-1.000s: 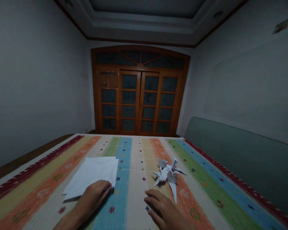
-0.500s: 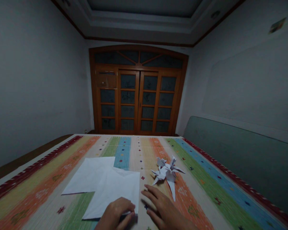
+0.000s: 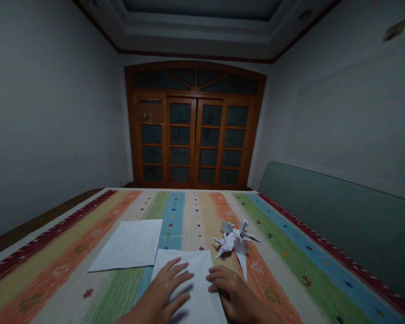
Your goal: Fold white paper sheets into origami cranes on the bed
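In front of me lies a white sheet of paper, roughly square to the table. My left hand hovers over or rests on its left part, fingers spread. At the sheet's right edge is my right hand, its fingers curled together over the paper; its thumb is mostly hidden. A second white sheet lies flat to the left, apart from the first. Just beyond my right hand sits a folded white paper piece with several pointed tips, like origami cranes.
A striped, patterned cloth covers the table. Along the right side stands a pale green panel or backrest. Wooden doors with glass panes close off the far end of the room, between pale walls.
The nearer sheet has slid right and towards me and turned straighter, off the other sheet. My left hand has opened from its grip at the corner; my right hand has curled at the sheet's edge.
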Demonstrator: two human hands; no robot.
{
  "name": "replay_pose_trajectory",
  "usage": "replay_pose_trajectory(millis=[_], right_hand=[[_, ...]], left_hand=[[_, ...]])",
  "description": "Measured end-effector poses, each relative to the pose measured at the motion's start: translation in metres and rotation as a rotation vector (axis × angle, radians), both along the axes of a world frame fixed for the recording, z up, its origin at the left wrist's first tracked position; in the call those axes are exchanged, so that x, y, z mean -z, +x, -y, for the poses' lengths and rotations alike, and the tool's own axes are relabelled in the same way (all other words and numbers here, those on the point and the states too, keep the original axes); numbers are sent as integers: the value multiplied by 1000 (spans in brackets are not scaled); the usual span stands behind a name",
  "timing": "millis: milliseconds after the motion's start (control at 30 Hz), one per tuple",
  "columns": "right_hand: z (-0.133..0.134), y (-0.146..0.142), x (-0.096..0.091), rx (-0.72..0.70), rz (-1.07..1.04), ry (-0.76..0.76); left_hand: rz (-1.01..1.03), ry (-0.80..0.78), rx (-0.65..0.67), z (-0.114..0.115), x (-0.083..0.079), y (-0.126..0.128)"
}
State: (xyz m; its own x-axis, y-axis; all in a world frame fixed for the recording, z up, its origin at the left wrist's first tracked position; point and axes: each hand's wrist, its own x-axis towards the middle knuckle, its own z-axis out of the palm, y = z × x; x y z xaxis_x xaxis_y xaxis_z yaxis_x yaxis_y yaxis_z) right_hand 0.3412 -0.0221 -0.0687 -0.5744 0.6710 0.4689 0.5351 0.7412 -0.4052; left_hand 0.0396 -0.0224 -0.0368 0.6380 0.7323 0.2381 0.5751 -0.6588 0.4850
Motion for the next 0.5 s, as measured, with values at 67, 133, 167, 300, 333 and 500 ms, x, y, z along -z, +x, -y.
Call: replay_pose_trajectory(millis=[67, 133, 167, 300, 333, 500], right_hand=[[-1, 3, 2, 20, -11, -13], [-1, 5, -2, 26, -1, -32], [0, 6, -7, 25, 7, -41], [4, 4, -32, 12, 43, -68], [5, 2, -38, 32, 46, -74], [16, -26, -54, 163, 165, -108]], left_hand=[[-111, 51, -44, -5, 7, -5], [-188, 72, -59, -6, 14, -5], [-214, 78, -58, -5, 17, -3], [-268, 84, -46, -2, 20, 2], [-273, 86, -44, -1, 19, 3], [-273, 121, -23, -3, 15, 5]])
